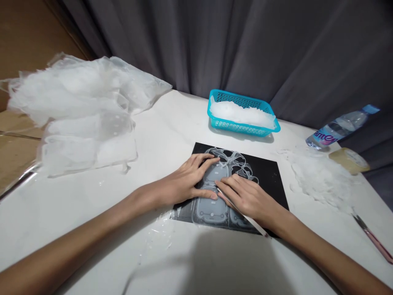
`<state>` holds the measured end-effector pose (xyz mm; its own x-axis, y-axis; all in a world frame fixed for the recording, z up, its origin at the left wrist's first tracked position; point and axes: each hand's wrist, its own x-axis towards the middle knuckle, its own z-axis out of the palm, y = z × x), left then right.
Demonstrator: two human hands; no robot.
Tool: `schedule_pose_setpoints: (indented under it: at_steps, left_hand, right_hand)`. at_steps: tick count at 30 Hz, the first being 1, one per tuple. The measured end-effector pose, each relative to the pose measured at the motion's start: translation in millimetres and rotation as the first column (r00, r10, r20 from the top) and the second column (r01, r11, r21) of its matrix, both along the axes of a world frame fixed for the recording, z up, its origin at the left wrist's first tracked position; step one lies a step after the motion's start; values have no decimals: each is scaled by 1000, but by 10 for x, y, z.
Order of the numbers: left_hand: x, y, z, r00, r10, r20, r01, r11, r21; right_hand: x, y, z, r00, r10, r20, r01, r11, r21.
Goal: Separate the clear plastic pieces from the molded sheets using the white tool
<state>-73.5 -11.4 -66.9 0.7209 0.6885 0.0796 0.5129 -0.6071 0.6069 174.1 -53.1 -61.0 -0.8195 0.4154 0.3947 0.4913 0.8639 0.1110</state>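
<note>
A clear moulded plastic sheet [211,207] with rounded pockets lies on a black mat [270,174] in the middle of the white table. My left hand [187,178] lies flat on the sheet, fingers stretched out and pressing it down. My right hand [248,196] rests just to the right, fingers closed round a thin tool [245,215] whose tip meets the sheet near my left thumb. Loose curled strips of clear trim [235,157] lie at the sheet's far end.
A turquoise basket [215,98] holding white plastic pieces stands behind the mat. Big piles of clear plastic [82,110] fill the left side. At the right lie white scraps [319,176], a water bottle [337,127], a tape roll [350,159] and a pink-handled tool [373,237].
</note>
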Motion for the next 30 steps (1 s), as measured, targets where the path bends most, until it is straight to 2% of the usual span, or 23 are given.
schedule_pose_setpoints:
  at_steps: [12, 14, 16, 18, 21, 24, 25, 27, 30]
  left_hand:
    - [21, 22, 10, 999, -6, -48, 3, 999, -43]
    - [12, 13, 14, 998, -10, -56, 9, 1000, -28]
    - [-3, 2, 36, 997, -21, -71, 20, 1000, -15]
    - [-16, -5, 71, 997, -32, -72, 33, 999, 8]
    - [-12, -4, 111, 999, -17, -35, 20, 997, 79]
    - [13, 5, 135, 1000, 22, 20, -24, 990, 136]
    - [15, 12, 151, 999, 34, 32, -37, 991, 131]
    - [-6, 34, 208, 998, 25, 52, -28, 998, 59]
    - [-102, 96, 309, 992, -108, 64, 116, 984, -133]
  right_hand:
    - [-29, -49, -129, 996, -83, -42, 83, 996, -13]
    - [-41, -49, -104, 992, -107, -71, 103, 993, -48]
    - [-23, -42, -25, 987, -112, -113, 95, 985, -147]
    - [35, -30, 114, 980, -109, -169, 51, 947, -318]
    - [152, -24, 366, 959, -154, -238, -14, 812, -583]
    - [206, -45, 512, 940, -235, -247, -15, 695, -719]
    - [197, -56, 516, 936, -245, -252, -21, 676, -737]
    - [139, -82, 460, 927, -241, -289, -55, 672, -738]
    - [-4, -133, 286, 890, -241, -387, -116, 701, -703]
